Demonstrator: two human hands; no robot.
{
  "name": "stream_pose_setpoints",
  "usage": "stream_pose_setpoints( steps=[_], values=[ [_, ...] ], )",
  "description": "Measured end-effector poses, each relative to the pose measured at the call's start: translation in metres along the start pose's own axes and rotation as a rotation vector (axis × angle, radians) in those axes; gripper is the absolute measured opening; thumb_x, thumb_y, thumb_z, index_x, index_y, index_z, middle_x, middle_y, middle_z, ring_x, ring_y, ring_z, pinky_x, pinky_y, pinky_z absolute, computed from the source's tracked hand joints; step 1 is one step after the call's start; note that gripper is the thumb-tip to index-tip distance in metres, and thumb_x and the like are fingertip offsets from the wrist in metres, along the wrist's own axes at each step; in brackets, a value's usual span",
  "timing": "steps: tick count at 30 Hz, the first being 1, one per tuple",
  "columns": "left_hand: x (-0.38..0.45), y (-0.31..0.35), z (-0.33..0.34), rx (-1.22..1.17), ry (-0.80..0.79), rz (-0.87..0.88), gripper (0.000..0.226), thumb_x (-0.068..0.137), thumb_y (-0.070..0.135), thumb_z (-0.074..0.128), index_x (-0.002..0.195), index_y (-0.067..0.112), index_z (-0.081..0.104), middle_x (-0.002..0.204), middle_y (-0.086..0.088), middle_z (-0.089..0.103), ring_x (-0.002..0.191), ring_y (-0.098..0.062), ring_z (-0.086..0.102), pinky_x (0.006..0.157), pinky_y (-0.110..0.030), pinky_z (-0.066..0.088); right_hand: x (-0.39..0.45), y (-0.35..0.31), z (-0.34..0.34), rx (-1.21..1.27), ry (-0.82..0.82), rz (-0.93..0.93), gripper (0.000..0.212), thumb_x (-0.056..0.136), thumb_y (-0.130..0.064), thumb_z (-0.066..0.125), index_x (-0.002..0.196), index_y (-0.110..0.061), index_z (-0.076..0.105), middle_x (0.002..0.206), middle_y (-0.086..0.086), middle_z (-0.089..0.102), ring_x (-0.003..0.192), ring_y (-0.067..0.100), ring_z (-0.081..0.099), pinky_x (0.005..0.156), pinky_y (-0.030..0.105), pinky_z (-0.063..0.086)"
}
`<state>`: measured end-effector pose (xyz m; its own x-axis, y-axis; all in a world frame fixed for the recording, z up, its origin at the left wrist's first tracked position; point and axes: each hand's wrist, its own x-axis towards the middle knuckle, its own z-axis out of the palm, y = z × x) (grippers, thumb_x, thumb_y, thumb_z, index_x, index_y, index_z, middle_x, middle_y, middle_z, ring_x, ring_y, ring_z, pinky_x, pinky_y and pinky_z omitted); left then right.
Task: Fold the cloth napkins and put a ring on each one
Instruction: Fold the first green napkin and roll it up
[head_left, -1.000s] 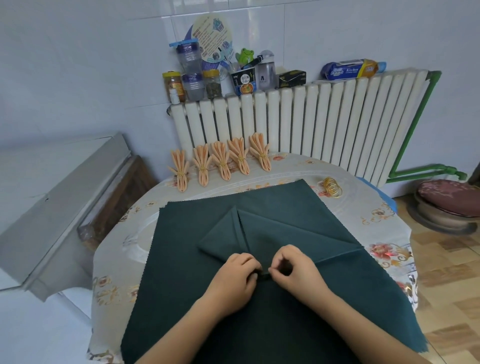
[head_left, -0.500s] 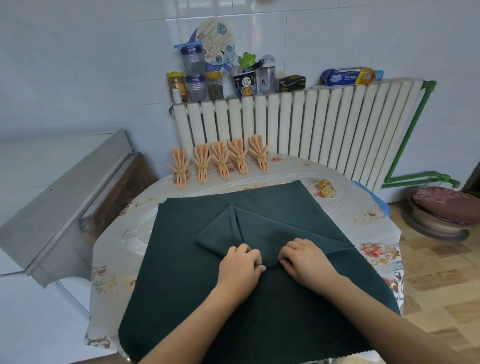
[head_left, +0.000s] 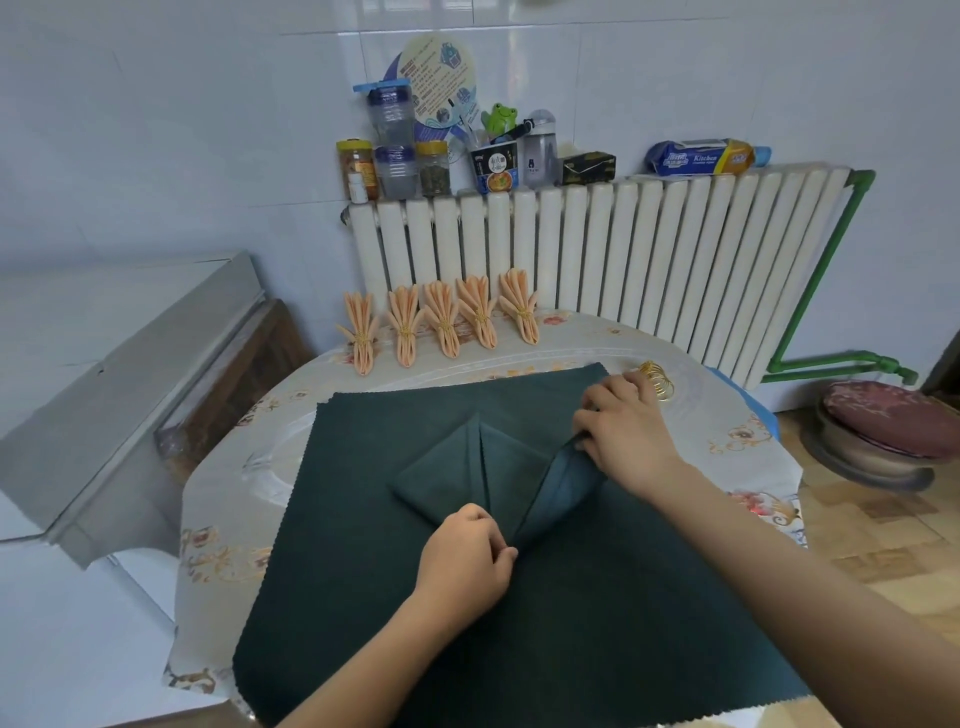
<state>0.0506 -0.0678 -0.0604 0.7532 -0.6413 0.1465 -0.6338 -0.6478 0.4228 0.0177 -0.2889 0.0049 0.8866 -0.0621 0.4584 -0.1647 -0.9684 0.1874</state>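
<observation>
A partly folded dark green napkin lies on a stack of flat dark green napkins in the middle of the table. My left hand pinches its near point down. My right hand grips the right flap and lifts it off the stack. Gold rings lie in a small pile just beyond my right hand. Several orange napkins, each folded and ringed, stand in a row at the table's far edge.
The round table has a floral cover. A white radiator stands behind it, with jars and boxes on top. A grey metal counter is at the left. A cushioned stool sits at the right.
My right hand moved from the napkin's near point out to the right and up, pulling the right flap off the stack. My left hand stayed on the near point.
</observation>
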Motion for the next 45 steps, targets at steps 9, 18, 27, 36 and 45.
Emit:
stream_pose_setpoints(
  steps=[9,18,27,36,45],
  values=[
    [0.008,0.001,-0.008,-0.034,-0.003,-0.108,0.029,0.089,0.044,0.058,0.083,0.017,0.069,0.105,0.012,0.055,0.093,-0.005,0.055,0.078,-0.021,0.046,0.068,-0.041,0.035,0.237,-0.198,-0.143,0.017,0.079,-0.034,0.071,0.092,-0.023,0.071,0.145,0.0,0.034,0.132,0.025,0.021,0.106,0.035,0.018],
    [0.014,-0.006,-0.01,-0.017,-0.025,-0.105,0.029,0.085,0.04,0.062,0.109,0.027,0.052,0.112,0.01,0.045,0.092,-0.008,0.055,0.08,-0.026,0.047,0.069,-0.056,0.083,0.401,-0.297,0.112,0.083,0.07,-0.044,0.077,0.139,-0.025,0.036,0.14,0.008,0.033,0.128,0.027,0.03,0.107,0.037,0.025],
    [0.023,-0.013,-0.01,-0.007,-0.098,-0.012,0.036,0.089,0.042,0.056,0.122,0.031,0.061,0.125,0.013,0.05,0.105,-0.008,0.055,0.089,-0.025,0.044,0.058,-0.054,0.104,0.459,-0.296,0.173,0.047,0.086,-0.05,0.057,0.13,-0.034,0.053,0.122,-0.003,0.053,0.115,0.018,0.044,0.097,0.029,0.037],
    [0.038,-0.022,-0.022,-0.044,-0.227,-0.041,0.025,0.094,0.024,0.052,0.111,0.031,0.069,0.118,0.01,0.052,0.098,-0.01,0.058,0.09,-0.026,0.046,0.04,-0.06,0.093,0.294,-0.367,0.102,0.042,0.096,-0.045,0.04,0.137,-0.036,0.044,0.134,-0.002,0.04,0.125,0.021,0.031,0.103,0.035,0.022],
    [0.053,-0.027,-0.029,-0.037,-0.304,-0.001,0.026,0.085,0.017,0.064,0.105,0.029,0.073,0.093,0.008,0.046,0.094,-0.011,0.054,0.08,-0.02,0.04,-0.052,-0.096,0.037,0.668,-0.179,-0.071,0.034,0.079,-0.05,0.046,0.083,-0.025,0.069,0.08,-0.009,0.064,0.078,0.011,0.058,0.067,0.024,0.047]
  ],
)
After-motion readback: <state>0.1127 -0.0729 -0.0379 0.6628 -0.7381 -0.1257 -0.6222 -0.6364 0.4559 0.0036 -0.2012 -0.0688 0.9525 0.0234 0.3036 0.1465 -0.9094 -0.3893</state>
